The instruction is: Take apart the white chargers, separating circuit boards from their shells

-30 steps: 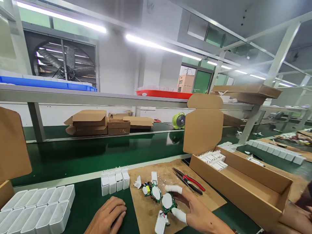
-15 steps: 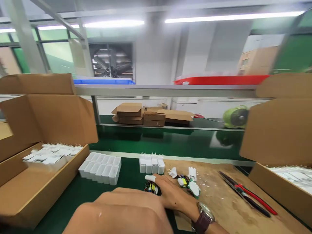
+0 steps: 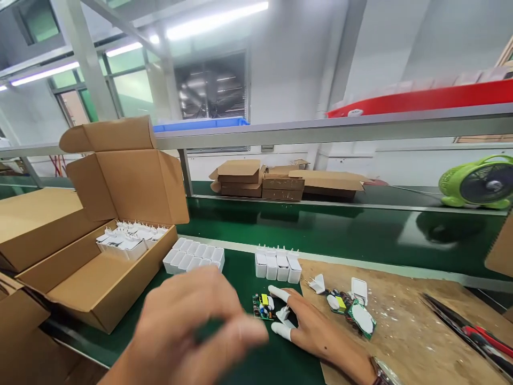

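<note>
My right hand (image 3: 310, 329), with white cots on thumb and forefinger and a watch on the wrist, rests on the green mat. Its fingertips pinch a small green circuit board (image 3: 261, 306) with a yellow part. My left hand (image 3: 188, 326) is raised close to the camera and smeared by motion; its fingers look loosely curled and I see nothing in them. Just beyond the board stand a few white charger shells (image 3: 278, 266). More boards and white plug pieces (image 3: 352, 311) lie to the right on a brown work board (image 3: 404, 321).
An open cardboard box (image 3: 96, 283) at the left holds white chargers (image 3: 128, 241). A block of white housings (image 3: 194, 256) sits beside it. Red-handled pliers (image 3: 476, 338) lie at the right edge. Behind the green belt are flat cartons (image 3: 280, 181) and a green fan (image 3: 476, 183).
The view has swung left, bringing the left box into sight. My right hand moved left off the brown board and now pinches a board on the green mat. My left hand has risen.
</note>
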`<state>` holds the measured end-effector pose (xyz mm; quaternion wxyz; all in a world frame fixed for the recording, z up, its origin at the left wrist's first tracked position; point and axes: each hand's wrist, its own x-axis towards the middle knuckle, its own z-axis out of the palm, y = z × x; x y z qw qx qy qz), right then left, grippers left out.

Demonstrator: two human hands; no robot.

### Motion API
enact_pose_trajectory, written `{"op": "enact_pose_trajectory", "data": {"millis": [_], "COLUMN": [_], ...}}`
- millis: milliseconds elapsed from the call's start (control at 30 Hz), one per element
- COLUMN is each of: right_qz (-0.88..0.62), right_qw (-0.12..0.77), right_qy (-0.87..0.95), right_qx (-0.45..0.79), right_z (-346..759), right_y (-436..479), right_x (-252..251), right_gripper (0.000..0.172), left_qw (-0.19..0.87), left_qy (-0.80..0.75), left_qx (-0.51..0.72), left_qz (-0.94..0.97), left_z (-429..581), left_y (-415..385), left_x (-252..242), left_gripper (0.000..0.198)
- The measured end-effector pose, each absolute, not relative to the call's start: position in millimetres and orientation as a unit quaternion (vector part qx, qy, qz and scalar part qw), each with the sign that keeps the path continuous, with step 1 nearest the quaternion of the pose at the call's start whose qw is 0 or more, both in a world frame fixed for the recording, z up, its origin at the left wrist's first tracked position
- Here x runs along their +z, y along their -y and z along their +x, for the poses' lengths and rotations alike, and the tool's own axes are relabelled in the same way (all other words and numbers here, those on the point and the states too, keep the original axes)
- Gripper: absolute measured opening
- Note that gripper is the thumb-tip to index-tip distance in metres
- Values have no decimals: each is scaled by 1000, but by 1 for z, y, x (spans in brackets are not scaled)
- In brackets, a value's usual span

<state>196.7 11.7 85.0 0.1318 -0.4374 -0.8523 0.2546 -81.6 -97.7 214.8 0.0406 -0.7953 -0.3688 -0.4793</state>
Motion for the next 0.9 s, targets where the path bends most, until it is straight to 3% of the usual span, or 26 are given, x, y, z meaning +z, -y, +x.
{"op": "enact_pose_trajectory", "data": {"millis": [67,167,333,500,567,733,900], "right_qz": [-436,-428,-395,-382,-387,-410,-407], "right_qw": [136,155,205,266,303,388,434], "right_qy": [853,859,876,874,863,822,803], "right_qx": [251,235,186,140,114,82,30], "right_z": [198,197,191,193,196,204,203], "right_y": [-10,-8,-7,-6,-6,-7,-7], "right_x": [81,73,60,61,66,82,84], "right_gripper": [71,64,52,58,58,65,58], "left_qw": [94,197,190,149,96,-200,-298], "left_qy": [404,482,499,490,480,468,457], "left_qx": [-430,-314,-295,-327,-318,-222,-285], "left_qz": [-802,-794,-792,-794,-812,-831,-788], "left_z": [-98,-131,-155,-128,-114,-91,-75], "left_y": [73,36,5,-6,-7,-12,-25], "left_x": [194,134,55,46,53,72,68], "left_gripper": [22,28,22,14,17,28,41]}}
